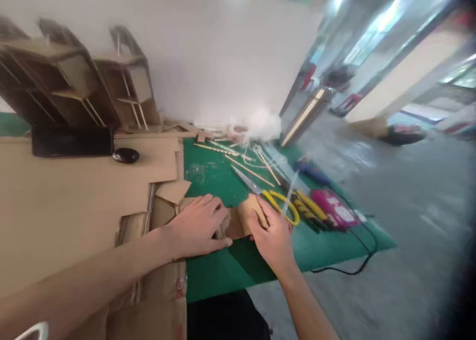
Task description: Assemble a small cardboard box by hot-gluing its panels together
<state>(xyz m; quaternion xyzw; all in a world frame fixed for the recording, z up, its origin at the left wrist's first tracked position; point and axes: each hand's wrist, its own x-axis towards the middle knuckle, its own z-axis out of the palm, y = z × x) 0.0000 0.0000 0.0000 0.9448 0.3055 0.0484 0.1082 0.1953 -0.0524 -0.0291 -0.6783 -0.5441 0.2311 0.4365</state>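
My right hand (274, 235) is closed round the right end of a small brown cardboard strip (235, 223), which appears bent or folded where the fingers grip it. At the strip's left end, my left hand (199, 225) presses down with fingers curled over it and the thumb stretched along the near side. The part under the left palm is hidden. Just beyond the right hand lie scissors (277, 201) with yellow handles, their blades pointing away to the left. Cut cardboard flaps (173, 194) stand beside the left hand.
Thin wooden sticks (250, 170) and string lie at the back of the green mat (208, 278). To the right are yellow-and-black handled tools (310, 208), a magenta box (336, 208) and a black cable (349, 270). A phone-like black slab (72, 141), mouse (125, 155) and cardboard shelves (74, 77) stand left.
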